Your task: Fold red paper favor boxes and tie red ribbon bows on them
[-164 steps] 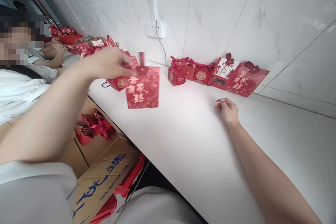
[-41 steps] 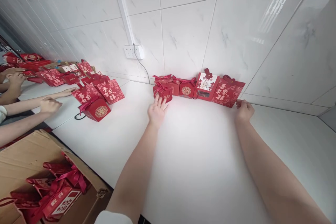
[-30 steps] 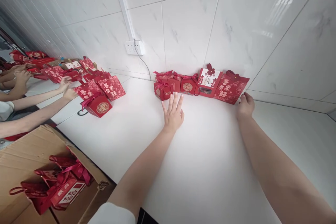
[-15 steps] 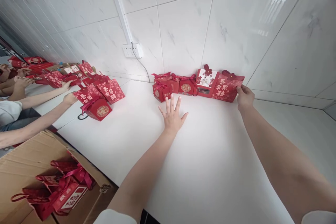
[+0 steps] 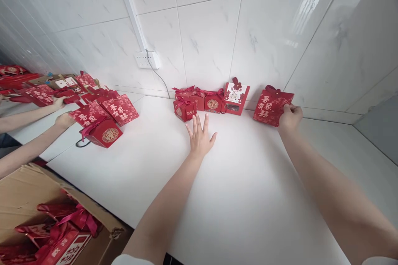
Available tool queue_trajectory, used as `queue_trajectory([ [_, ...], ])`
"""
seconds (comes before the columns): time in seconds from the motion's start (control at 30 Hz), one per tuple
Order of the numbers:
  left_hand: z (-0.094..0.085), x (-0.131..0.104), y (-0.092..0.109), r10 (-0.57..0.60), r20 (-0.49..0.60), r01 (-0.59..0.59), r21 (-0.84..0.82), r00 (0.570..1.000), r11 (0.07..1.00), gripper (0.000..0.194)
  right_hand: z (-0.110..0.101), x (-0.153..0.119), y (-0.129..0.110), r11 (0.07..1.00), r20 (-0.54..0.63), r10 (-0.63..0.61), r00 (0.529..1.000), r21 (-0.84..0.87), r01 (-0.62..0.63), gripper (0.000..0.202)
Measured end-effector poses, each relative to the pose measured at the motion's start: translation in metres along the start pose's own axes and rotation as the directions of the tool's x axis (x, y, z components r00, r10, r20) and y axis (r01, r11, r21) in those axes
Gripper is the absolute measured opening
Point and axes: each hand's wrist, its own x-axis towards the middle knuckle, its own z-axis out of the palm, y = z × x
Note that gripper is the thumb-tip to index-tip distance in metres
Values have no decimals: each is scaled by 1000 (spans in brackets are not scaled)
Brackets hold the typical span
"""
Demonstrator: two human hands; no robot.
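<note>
My right hand (image 5: 290, 118) pinches the right edge of a red gift bag (image 5: 271, 106) with white characters and a dark red loop on top. The bag stands slightly tilted near the wall. With fingers spread, my left hand (image 5: 200, 137) rests on the white table (image 5: 236, 182) and holds nothing. Just beyond its fingertips sits a small red gift box (image 5: 184, 109) with a ribbon bow. Behind and beside that are a red box with a round gold emblem (image 5: 214, 102) and a red box with a white picture panel (image 5: 236, 98).
At the left, a co-worker's hand (image 5: 65, 120) touches another group of red gift boxes (image 5: 107, 133). A cardboard carton (image 5: 27, 186) at lower left holds several red bags with ribbons. A wall socket (image 5: 147, 60) with a grey cable is above the table's back edge.
My right hand has drawn the red gift bag away from the picture-panel box, leaving a gap between them. My left hand stays spread on the table. The view has shifted slightly right.
</note>
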Motion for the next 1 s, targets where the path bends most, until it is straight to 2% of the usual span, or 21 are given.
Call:
queue_trajectory([
  [0.07,0,1,-1,57,-3,-56,-190,998,980,84,-8,-21,-10,998,47,28,999,60,-30,8],
  [0.1,1,2,-2,65,3,-61,-315,998,947,87,-10,-36,-14,995,105,42,994,84,-51,12],
  [0.17,5,2,-3,41,43,-10,-563,998,827,89,-9,-72,-21,988,263,46,964,131,-83,22],
  [0.23,10,3,-4,-11,112,91,-739,994,668,82,-4,-110,-26,984,438,23,899,150,-98,29],
  [0.3,13,4,-6,-56,215,213,-837,975,504,69,2,-144,-30,984,576,-17,817,153,-87,33],
  [0.4,7,7,-12,-26,425,412,-859,905,305,58,3,-172,-33,989,763,-71,642,140,-56,31],
  [0.5,-6,10,-21,81,541,507,-823,837,256,55,-3,-174,-32,994,880,-77,469,106,-35,35],
  [0.57,-13,14,-27,144,588,541,-798,796,266,54,-8,-168,-29,997,916,-70,395,82,-14,37],
  [0.6,-16,15,-30,172,610,557,-784,774,276,53,-9,-166,-27,997,925,-68,374,73,-1,36],
  [0.7,-18,18,-34,215,641,571,-760,737,311,52,-11,-162,-26,997,929,-73,363,64,37,31],
  [0.73,-18,18,-34,210,639,567,-761,740,317,53,-11,-163,-29,996,914,-90,395,77,49,29],
  [0.8,-16,17,-30,197,630,556,-764,751,327,54,-11,-165,-43,983,835,-181,519,139,118,29],
  [0.83,-15,16,-26,197,624,546,-767,756,336,54,-11,-166,-54,960,738,-276,615,187,207,35],
  [0.87,-14,14,-20,205,618,535,-771,759,345,54,-13,-165,-67,921,660,-383,646,214,327,44],
  [0.9,-12,12,-14,227,615,525,-775,755,352,53,-15,-164,-82,883,667,-445,598,213,419,54],
  [0.93,-11,9,-7,254,613,517,-778,748,356,53,-18,-162,-97,856,729,-451,515,190,480,59],
  [0.97,-10,7,1,283,614,515,-781,736,354,52,-22,-158,-111,837,793,-422,439,156,524,57],
  [1.0,-10,5,8,308,617,517,-781,724,350,53,-25,-154,-123,832,839,-368,400,105,545,48],
])
